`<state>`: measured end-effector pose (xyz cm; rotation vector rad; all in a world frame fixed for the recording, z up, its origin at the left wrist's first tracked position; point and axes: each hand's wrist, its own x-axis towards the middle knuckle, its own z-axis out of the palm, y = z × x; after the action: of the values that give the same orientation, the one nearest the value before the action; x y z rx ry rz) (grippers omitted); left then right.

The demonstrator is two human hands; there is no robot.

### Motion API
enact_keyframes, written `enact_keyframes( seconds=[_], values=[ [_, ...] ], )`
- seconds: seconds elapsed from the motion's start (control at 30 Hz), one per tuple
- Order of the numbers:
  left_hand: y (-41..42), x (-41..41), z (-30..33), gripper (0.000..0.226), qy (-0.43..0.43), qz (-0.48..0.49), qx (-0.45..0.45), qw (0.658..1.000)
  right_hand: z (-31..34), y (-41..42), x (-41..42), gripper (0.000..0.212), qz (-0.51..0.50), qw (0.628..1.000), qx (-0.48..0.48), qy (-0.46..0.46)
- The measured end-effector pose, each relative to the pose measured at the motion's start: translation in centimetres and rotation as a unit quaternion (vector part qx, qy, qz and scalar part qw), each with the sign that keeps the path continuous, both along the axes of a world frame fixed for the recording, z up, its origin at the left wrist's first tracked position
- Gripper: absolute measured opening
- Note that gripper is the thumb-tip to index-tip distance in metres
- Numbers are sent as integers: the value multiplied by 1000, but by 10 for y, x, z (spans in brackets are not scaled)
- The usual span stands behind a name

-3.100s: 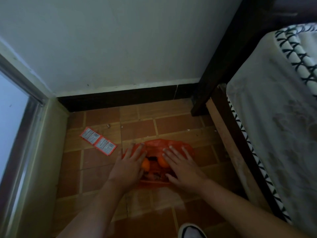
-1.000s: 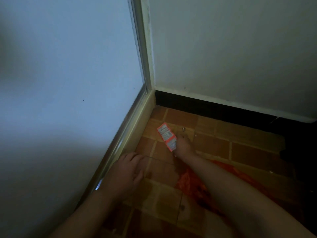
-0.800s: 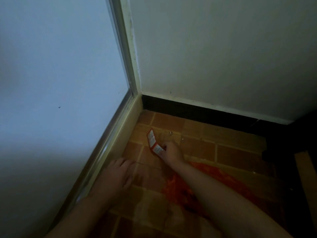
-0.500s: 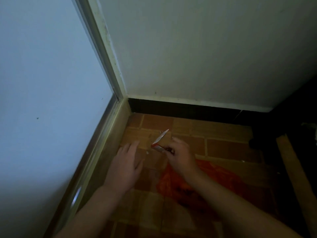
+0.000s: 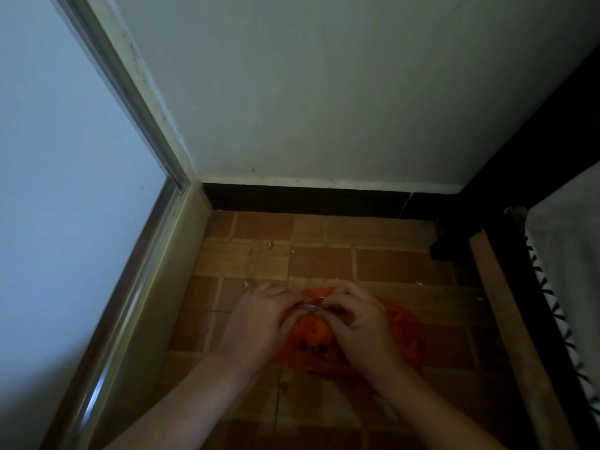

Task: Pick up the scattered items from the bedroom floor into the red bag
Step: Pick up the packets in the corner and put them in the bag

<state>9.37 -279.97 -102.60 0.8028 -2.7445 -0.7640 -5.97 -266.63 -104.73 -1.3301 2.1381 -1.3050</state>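
Note:
The red plastic bag [image 5: 401, 332] lies on the brown tiled floor between my two hands. An orange fruit [image 5: 317, 329] shows inside its open mouth. My right hand [image 5: 360, 323] is curled over the mouth and pinches the sachet strip [image 5: 311, 307], of which only a small silvery edge shows. My left hand [image 5: 256, 323] is at the bag's left side, its fingertips pinching the bag's upper rim. Most of the strip is hidden by my fingers.
A glass door with a metal frame [image 5: 136, 306] runs along the left. A wall with black skirting [image 5: 305, 203] closes the far side. A bed with a wooden side rail [image 5: 500, 313] stands at the right. Small crumbs [image 5: 269, 244] dot the tiles.
My right hand lifted the sachet strip off the floor by the door and carried it back to the bag's mouth. My left hand moved right onto the bag's rim.

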Motion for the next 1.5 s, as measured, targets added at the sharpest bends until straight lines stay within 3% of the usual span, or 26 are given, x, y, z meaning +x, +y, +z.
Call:
enact_keyframes(
  seconds=[0.1, 0.27, 0.5, 0.77, 1.0, 1.27, 1.5],
  values=[
    [-2, 2, -4, 39, -4, 1, 6, 1000, 7, 11, -3, 18, -23, 1000, 8, 2],
    [1, -2, -5, 32, 2, -15, 8, 1000, 2, 24, -17, 32, 35, 996, 68, 46],
    [16, -16, -6, 19, 33, -66, 40, 997, -17, 41, -31, 13, 56, 987, 85, 123],
    [8, -3, -25, 48, -67, -4, 51, 996, -32, 90, -51, 12, -9, 971, 159, 178],
    [12, 2, -26, 70, -163, 15, 16, 986, -48, 87, -25, 17, 22, 951, 212, 225],
    [12, 10, -14, 67, -151, 66, 36, 986, -60, 68, 6, 4, 60, 951, 195, 230],
    [12, 9, -11, 45, -93, 59, 81, 991, -75, 79, 5, 14, 15, 931, 244, 272]
  ],
)
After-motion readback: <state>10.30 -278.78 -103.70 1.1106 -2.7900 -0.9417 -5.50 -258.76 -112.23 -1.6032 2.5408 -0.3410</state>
